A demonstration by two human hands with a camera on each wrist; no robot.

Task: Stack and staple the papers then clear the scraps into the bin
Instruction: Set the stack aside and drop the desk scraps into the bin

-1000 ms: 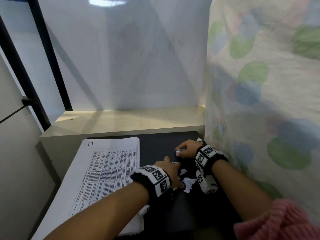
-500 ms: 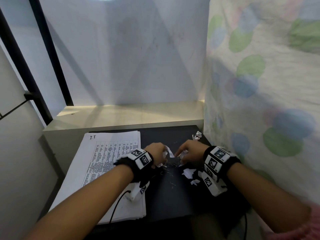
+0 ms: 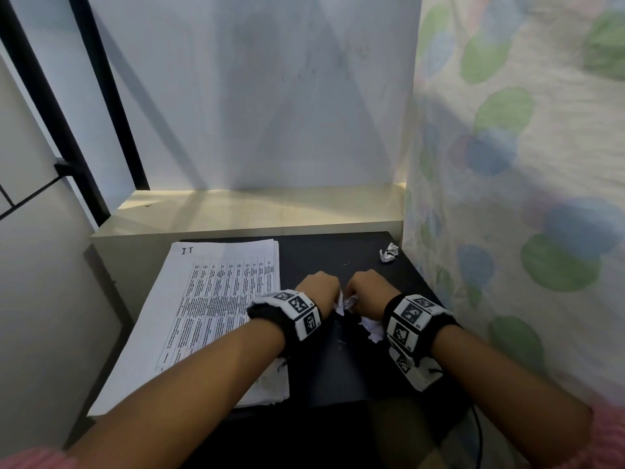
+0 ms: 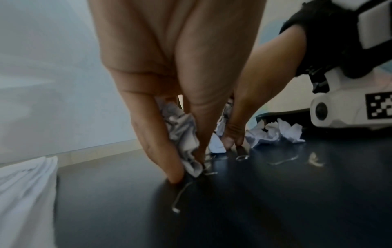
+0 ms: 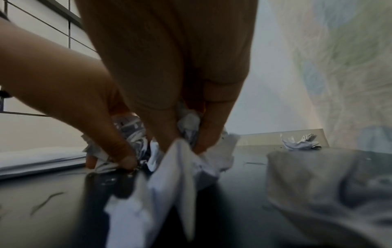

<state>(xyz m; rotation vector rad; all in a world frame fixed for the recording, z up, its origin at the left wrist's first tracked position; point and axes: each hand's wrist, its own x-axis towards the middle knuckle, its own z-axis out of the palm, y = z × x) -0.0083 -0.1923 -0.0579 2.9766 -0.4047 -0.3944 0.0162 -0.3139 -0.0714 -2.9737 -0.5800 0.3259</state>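
Observation:
A stack of printed papers (image 3: pixel 209 309) lies on the left of the black table (image 3: pixel 324 252). Both hands meet at the table's middle. My left hand (image 3: pixel 318 289) pinches a crumpled paper scrap (image 4: pixel 182 134) between thumb and fingers, fingertips down at the tabletop. My right hand (image 3: pixel 367 289) grips another crumpled scrap (image 5: pixel 188 124), with more torn white paper (image 5: pixel 169 181) beneath it. One loose scrap (image 3: pixel 389 252) lies at the far right corner, another (image 3: pixel 372 328) beside my right wrist. Bent staples (image 4: pixel 180 196) are scattered on the table. No bin or stapler is visible.
A patterned cloth (image 3: pixel 524 198) hangs along the table's right side. A pale ledge (image 3: pixel 257 208) and white wall stand behind the table. A black frame (image 3: pixel 101 96) runs up at the left. A grey blurred fold (image 5: pixel 328 193) sits low in the right wrist view.
Both hands have come together at the table's middle, farther from me, and now gather scraps. The left hand moved away from the paper stack's edge.

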